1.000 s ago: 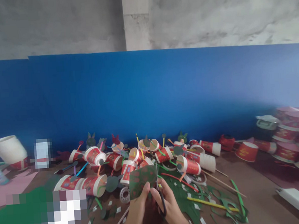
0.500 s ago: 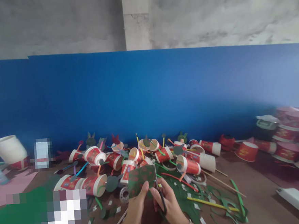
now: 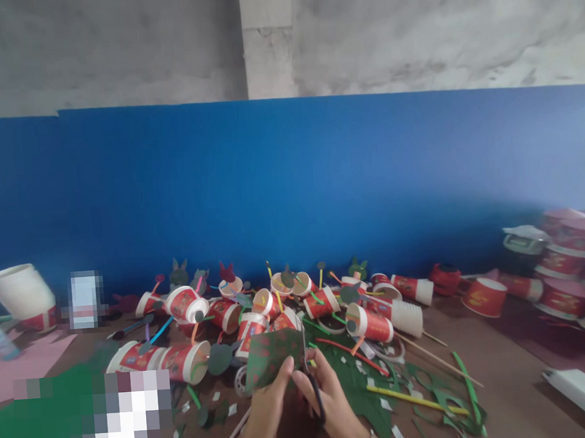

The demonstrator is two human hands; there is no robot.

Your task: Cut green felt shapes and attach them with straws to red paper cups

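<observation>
Taking the mottled green sheet (image 3: 273,359) as the middle of the clock and working from left to right, a white bucket (image 3: 18,291) leans a little past nine, pink paper (image 3: 42,360) lies at nine, and green paper (image 3: 41,423), partly pixelated, sits just below nine. Nearer in, also at nine, a red-and-white cup (image 3: 182,363) lies on its side with others around it. A tape roll (image 3: 240,381) shows at eight, partly covered by the sheet; half a second ago more of it was in sight.

That is the main change: the sheet's left edge now leans outward and reaches further toward nine. The left hand (image 3: 270,401), at six, pinches its lower part, thumb on top, the grip narrow and firm. The sheet is raised above the table at its right edge, against the scissors (image 3: 304,343), whose blades point to twelve. How far apart the blades stand is too small to tell. The right hand (image 3: 329,386), at four, has its fingers around the black handles. My reading is that the sheet is being turned against the blades, cutting being the work in hand; no separated piece is visible at them.

Further right, scattered green offcuts (image 3: 360,404) lie at four, a yellow strip (image 3: 418,399) between three and four, and stacked red containers (image 3: 566,296) short of three.
</observation>
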